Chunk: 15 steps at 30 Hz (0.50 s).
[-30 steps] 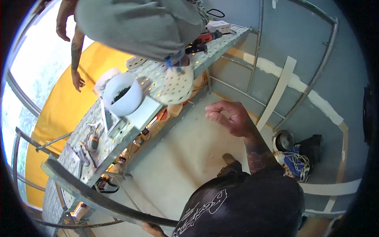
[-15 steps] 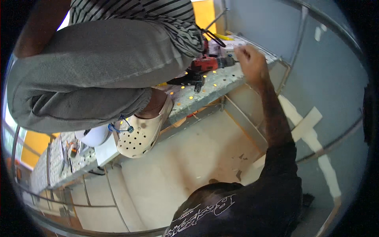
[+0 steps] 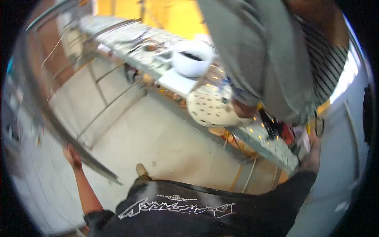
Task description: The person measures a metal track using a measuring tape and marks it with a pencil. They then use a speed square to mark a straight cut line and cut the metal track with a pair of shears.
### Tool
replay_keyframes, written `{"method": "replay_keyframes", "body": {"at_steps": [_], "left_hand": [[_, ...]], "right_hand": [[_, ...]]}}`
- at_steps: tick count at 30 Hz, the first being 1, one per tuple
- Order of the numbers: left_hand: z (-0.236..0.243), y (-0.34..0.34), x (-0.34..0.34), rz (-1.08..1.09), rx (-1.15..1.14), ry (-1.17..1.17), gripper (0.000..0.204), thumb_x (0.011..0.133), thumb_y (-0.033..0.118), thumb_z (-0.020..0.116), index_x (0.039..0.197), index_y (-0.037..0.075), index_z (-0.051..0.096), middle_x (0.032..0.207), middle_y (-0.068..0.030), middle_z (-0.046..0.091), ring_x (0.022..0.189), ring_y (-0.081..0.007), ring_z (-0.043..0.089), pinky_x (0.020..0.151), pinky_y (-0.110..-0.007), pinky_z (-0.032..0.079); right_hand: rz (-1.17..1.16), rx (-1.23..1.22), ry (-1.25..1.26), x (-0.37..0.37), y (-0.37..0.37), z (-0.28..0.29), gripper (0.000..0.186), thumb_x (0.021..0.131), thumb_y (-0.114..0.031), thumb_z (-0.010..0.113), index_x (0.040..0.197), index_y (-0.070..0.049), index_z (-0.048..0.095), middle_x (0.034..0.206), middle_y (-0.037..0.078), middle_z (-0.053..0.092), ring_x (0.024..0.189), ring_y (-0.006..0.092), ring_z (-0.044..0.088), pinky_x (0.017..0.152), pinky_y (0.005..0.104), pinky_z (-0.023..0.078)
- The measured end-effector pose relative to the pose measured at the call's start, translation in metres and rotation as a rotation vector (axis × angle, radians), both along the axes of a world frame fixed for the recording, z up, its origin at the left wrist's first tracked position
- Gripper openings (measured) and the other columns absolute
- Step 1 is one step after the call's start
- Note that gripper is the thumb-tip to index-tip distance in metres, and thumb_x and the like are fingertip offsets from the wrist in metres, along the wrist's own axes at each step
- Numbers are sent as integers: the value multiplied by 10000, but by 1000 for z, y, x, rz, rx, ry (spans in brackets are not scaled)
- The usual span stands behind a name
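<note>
While the view is blurred by motion, the left hand (image 3: 72,156) is seen low at left, closed round a curved metal bar (image 3: 59,130) of a frame. The right hand (image 3: 312,152) is raised at far right, at the near end of the perforated tabletop (image 3: 272,148), just beside a red and black power tool (image 3: 282,132) lying there; whether its fingers are clamped on anything can't be told, since only the back of the hand shows & it is smeared. The two hands are held well apart, w/ the person's black printed shirt (image 3: 197,209) between them at the bottom edge. Standing on the tabletop is another person, of whom grey trousers (image 3: 256,51), a striped top (image 3: 327,55) and a cream perforated clog (image 3: 211,108) are seen; the clog is planted on the tabletop left of the tool. Further along, a white bowl w/ dark contents (image 3: 192,58) is set on a white sheet (image 3: 175,83), w/ small tools scattered beyond. Below, a pale concrete floor (image 3: 158,138) is visible.
</note>
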<state>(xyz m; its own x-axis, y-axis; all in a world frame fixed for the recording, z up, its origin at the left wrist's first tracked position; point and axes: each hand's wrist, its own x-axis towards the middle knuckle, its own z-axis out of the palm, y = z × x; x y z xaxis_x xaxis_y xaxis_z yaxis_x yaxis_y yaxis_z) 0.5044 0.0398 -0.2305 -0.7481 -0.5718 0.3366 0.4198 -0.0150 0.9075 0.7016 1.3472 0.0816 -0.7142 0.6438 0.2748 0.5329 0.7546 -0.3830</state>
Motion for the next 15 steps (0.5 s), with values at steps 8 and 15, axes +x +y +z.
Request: {"method": "replay_keyframes", "body": {"at_steps": [8,15], "left_hand": [[81,77,6,40,-491,-8,865,992,536,662,1564,-47,379,1541,-145,507,1450,-218,444,1188,-338,326],[67,84,-33,-78,-324,-176,844,982,483,714,1528,-84,409,1504,-146,519,1376,-200,494,1152,-324,377]], "right_hand": [[-333,520,-116,-6,-1,38,320,961,-204,667,1239,-44,671,1123,180,717,1024,346,694,840,452,550],[-76,46,423,57,-60,144,397,1047,-215,580,1383,-8,532,960,156,695,848,259,711,764,401,552]]}}
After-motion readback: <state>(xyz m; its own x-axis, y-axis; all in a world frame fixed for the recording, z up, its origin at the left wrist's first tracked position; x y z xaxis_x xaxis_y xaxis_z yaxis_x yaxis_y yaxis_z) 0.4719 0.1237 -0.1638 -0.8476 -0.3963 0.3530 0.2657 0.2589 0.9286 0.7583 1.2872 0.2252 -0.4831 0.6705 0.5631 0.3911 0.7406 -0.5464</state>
